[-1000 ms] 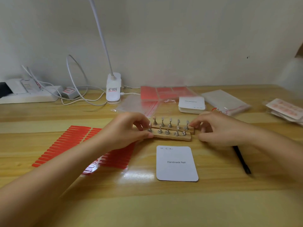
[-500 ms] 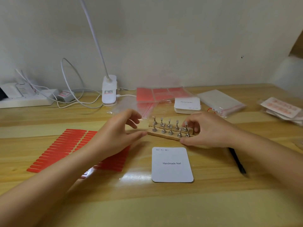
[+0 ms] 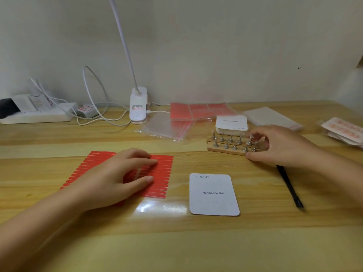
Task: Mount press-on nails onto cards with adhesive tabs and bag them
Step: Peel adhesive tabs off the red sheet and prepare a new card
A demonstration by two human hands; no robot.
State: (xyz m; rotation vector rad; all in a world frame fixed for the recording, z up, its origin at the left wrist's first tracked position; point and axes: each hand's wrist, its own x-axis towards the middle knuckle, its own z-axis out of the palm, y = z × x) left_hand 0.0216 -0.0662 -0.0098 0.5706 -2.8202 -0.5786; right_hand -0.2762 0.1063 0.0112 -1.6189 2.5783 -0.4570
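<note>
A white card [image 3: 214, 194] printed "Handmade Nail" lies flat on the wooden table in front of me. Left of it lies a red sheet of adhesive strips [image 3: 161, 173]; my left hand [image 3: 117, 179] rests on that sheet with fingers spread and fairly straight. A wooden nail stand [image 3: 225, 148] with several metal pegs stands right of centre. My right hand [image 3: 279, 146] grips the stand's right end, thumb at the front edge and fingers curled over the pegs.
A stack of white cards [image 3: 231, 124] sits behind the stand. Clear zip bags [image 3: 169, 128] and pink sheets [image 3: 196, 110] lie at the back, with more bags [image 3: 271, 116] further right. A black stick tool [image 3: 288, 185] lies at right. A clip lamp [image 3: 138, 107] and power strip [image 3: 37, 114] stand by the wall.
My left hand let go of the stand and moved left onto the red strip sheet. My right hand carried the stand to the right and back, away from the card.
</note>
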